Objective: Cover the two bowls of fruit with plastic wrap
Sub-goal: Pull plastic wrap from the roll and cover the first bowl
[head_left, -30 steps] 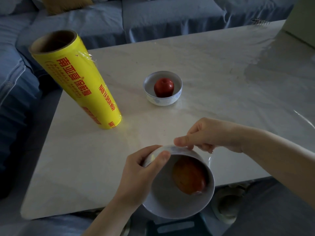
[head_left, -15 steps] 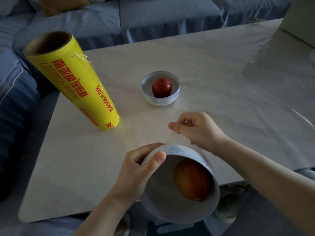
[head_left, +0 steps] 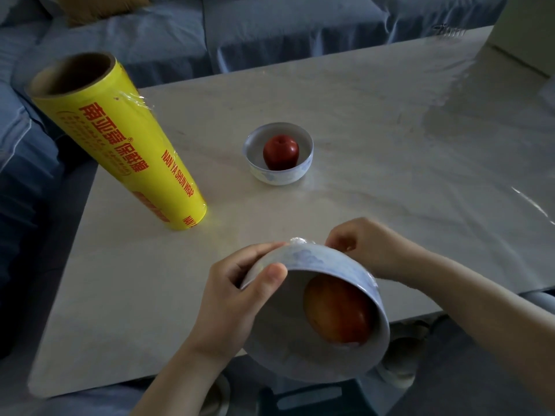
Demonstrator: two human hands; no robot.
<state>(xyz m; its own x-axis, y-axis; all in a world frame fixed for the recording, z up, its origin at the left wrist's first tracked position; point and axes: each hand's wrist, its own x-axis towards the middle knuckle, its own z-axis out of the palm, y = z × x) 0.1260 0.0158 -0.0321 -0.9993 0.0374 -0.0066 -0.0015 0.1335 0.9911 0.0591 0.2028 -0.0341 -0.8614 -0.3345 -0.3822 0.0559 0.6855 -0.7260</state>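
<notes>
My left hand (head_left: 231, 301) grips the rim of a white bowl (head_left: 318, 352) tilted toward me over the table's near edge. An orange-red fruit (head_left: 338, 310) lies inside it under clear plastic wrap (head_left: 300, 241) stretched over the mouth. My right hand (head_left: 366, 244) pinches the wrap against the bowl's far outer wall. A second white bowl (head_left: 277, 172) with a red apple (head_left: 280, 151) stands uncovered at the table's middle. The yellow roll of plastic wrap (head_left: 120, 139) stands upright at the left.
The pale marble table (head_left: 375, 130) has a loose clear sheet of wrap (head_left: 492, 109) spread over its right side. A blue sofa (head_left: 270, 31) runs behind and to the left. A beige box corner (head_left: 528, 25) stands at the far right.
The bowl has tilted further toward me. My right hand dropped from pulling the wrap upward to pressing it against the bowl's far side.
</notes>
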